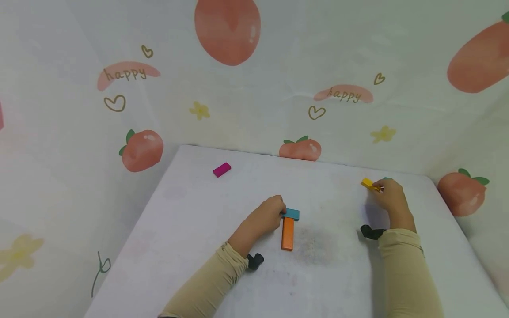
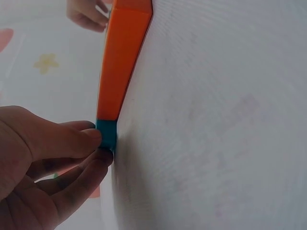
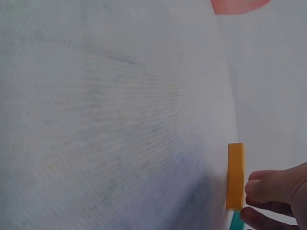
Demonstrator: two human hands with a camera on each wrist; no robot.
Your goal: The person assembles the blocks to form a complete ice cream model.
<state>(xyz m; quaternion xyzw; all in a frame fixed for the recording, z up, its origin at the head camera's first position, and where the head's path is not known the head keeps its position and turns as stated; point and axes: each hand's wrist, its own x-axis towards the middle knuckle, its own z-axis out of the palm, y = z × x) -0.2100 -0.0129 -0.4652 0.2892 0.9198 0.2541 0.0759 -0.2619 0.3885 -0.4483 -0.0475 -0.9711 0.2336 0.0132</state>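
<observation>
My left hand (image 1: pixel 267 217) pinches the left end of a blue block (image 1: pixel 292 214) between thumb and fingers. Lengthwise against that block's near side lies an orange block (image 1: pixel 287 234); together they make a T shape on the table. In the left wrist view, the blue block (image 2: pixel 106 135) meets the end of the orange block (image 2: pixel 122 57). Far to the right, my right hand (image 1: pixel 390 196) is at a yellow block (image 1: pixel 366 183). The right wrist view shows the fingertips just above the yellow block (image 3: pixel 235 177), with a narrow gap. A teal block (image 1: pixel 387 178) is partly hidden behind this hand.
A magenta block (image 1: pixel 222 169) lies toward the back left of the white table (image 1: pixel 191 265). Behind the table hangs a white cloth (image 1: pixel 254 97) printed with peaches. A black fitting (image 1: pixel 255 261) sits at the left wrist, another black fitting (image 1: pixel 371 232) at the right.
</observation>
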